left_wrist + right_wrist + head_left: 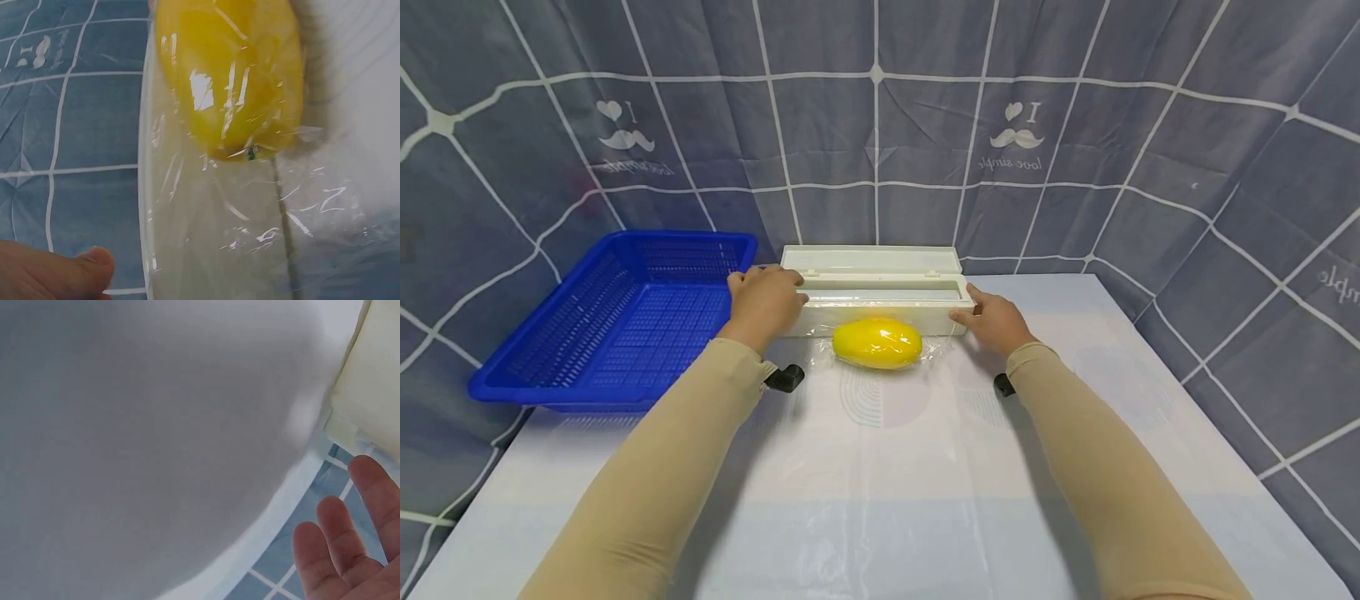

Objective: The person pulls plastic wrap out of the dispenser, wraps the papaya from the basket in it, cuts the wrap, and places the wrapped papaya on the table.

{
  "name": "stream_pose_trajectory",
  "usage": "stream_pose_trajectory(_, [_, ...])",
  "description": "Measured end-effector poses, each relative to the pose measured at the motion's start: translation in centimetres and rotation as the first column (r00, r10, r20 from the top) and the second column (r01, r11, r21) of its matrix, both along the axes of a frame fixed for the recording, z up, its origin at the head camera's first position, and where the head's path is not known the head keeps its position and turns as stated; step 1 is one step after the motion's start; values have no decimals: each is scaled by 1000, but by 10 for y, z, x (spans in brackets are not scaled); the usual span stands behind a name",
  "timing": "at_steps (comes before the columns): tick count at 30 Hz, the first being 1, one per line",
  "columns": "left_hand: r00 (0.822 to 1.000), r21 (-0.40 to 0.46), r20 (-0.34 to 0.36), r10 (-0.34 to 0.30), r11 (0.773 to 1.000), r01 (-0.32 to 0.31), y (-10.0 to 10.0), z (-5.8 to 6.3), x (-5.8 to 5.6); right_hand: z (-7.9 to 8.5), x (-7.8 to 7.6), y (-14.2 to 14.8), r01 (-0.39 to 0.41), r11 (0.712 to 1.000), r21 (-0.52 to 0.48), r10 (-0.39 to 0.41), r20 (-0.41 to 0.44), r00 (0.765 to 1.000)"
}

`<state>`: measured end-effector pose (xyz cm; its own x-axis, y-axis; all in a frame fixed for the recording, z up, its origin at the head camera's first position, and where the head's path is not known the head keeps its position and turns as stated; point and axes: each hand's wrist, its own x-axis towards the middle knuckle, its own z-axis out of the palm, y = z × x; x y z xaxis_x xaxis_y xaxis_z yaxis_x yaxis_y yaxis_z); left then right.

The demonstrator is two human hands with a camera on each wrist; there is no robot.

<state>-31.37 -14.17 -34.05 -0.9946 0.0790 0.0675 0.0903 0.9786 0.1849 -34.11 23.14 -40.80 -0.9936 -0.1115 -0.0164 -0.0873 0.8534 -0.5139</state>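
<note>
A white cling film dispenser (880, 317) stands at the back of the table, its lid (872, 260) raised. Against its front lies a yellow oblong fruit (877, 343) under clear film (823, 350); the left wrist view shows the wrinkled film stretched over the fruit. My left hand (765, 304) is over the dispenser's left end, fingers loosely bent, thumb apart from the edge in the left wrist view. My right hand (996, 321) holds the right end, thumb on the front and index finger at the side. Its other fingers (334, 525) extend beside the dispenser.
A blue plastic basket (610, 333) stands at the left, close to my left hand. The table (880, 517) has a pale cover. A grey checked curtain (910, 133) rises right behind the dispenser and along both sides.
</note>
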Motion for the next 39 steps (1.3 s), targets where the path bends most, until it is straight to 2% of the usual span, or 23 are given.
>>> stream_pose_trajectory(4, [997,-24,-42,-67,998,66,4,-6,2,3,-1,0,-20,999,30,19,3,1000])
stream_pose_trajectory(7, [992,-58,-85,-91,995,86,3,-13,2,6,-1,-1,-38,997,60,37,14,999])
stream_pose_trajectory(11, [985,-88,-136,-102,992,91,0,-21,2,9,-1,-2,-62,993,97,60,25,998])
stream_pose_trajectory(14, [980,-81,-171,-106,992,94,-1,-25,1,12,1,-3,-58,995,83,55,32,998])
stream_pose_trajectory(19, [972,-57,-217,-94,995,83,-1,-29,-1,16,5,-7,-43,998,37,44,-40,998])
stream_pose_trajectory(25, [969,-34,-237,-69,997,63,-1,-31,0,14,11,-10,-48,999,-21,43,-167,985])
stream_pose_trajectory(32, [970,-18,-232,-66,998,63,-2,-34,0,10,16,-15,-91,992,-85,63,-289,955])
stream_pose_trajectory(35, [973,-6,-222,-62,998,63,-2,-35,1,10,18,-18,-97,991,-94,66,-289,955])
stream_pose_trajectory(39, [977,20,-205,-61,998,66,-3,-35,4,11,22,-19,-81,989,-122,50,-241,969])
